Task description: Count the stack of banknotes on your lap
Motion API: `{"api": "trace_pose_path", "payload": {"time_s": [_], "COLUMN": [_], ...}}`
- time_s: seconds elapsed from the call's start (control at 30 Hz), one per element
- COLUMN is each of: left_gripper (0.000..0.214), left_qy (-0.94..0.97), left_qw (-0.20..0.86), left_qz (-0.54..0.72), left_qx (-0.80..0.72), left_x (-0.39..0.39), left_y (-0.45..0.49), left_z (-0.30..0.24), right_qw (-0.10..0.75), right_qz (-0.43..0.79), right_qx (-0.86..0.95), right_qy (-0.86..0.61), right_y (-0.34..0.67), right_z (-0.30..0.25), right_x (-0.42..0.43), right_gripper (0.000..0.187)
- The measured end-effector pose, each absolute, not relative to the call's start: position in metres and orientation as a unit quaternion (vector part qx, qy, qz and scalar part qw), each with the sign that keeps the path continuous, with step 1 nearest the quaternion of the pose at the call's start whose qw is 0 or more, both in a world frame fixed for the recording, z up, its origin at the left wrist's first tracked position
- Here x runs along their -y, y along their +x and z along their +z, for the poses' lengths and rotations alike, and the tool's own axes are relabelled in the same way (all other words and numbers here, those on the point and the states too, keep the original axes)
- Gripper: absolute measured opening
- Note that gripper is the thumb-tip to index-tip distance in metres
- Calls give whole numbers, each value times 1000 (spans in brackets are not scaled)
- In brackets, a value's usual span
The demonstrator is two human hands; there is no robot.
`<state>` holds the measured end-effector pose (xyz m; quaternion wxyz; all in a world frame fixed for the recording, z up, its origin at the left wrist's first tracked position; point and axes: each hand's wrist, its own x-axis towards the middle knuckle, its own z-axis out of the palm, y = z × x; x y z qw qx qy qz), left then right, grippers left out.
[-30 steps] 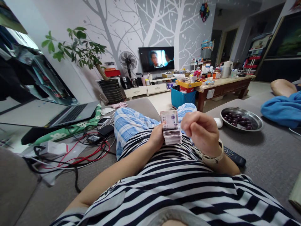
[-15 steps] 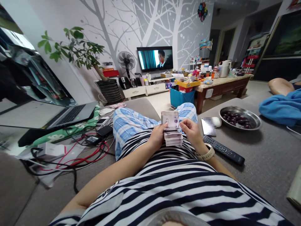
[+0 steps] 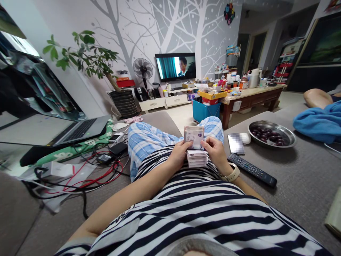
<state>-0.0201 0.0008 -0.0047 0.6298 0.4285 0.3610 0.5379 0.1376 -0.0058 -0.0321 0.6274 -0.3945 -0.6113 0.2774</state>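
Observation:
A thick folded stack of banknotes (image 3: 195, 146) stands upright over my striped shirt, just in front of my lap in blue checked trousers. My left hand (image 3: 178, 156) grips the stack from the left, thumb pressed on the front notes. My right hand (image 3: 216, 152), with a pale watch at the wrist, is closed on the stack's right edge and pinches the top note. The lower half of the stack fans out in layers below both hands.
On the grey sofa to my right lie a black remote (image 3: 252, 170), a phone (image 3: 234, 143), a white mouse (image 3: 245, 138) and a metal dish of dark fruit (image 3: 272, 133). An open laptop (image 3: 77, 131) and tangled cables (image 3: 87, 170) lie left. Another person's knee (image 3: 317, 97) shows far right.
My right hand came down from a raised position in front of the stack and now pinches the notes' right edge. The left hand and the stack stayed put.

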Motion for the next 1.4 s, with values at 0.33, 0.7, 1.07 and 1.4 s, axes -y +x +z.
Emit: {"api": "trace_pose_path", "payload": {"time_s": [0.33, 0.7, 1.07, 1.4], "left_gripper": [20, 19, 27, 36], "left_qy": [367, 405, 416, 414], "left_qw": [643, 632, 621, 632], "left_qz": [562, 555, 555, 544], "left_qx": [-369, -360, -365, -365], "left_x": [-8, -9, -7, -6], "left_y": [-20, -22, -23, -24], "left_z": [-9, -13, -12, -15], "right_qw": [628, 615, 609, 615], "right_qz": [238, 252, 258, 258], "right_qx": [639, 657, 665, 670], "right_qy": [-376, -355, -347, -326], "right_y": [137, 137, 137, 138], "right_z": [-30, -30, -32, -33], "right_x": [14, 15, 14, 15], "right_gripper": [32, 21, 22, 40]}}
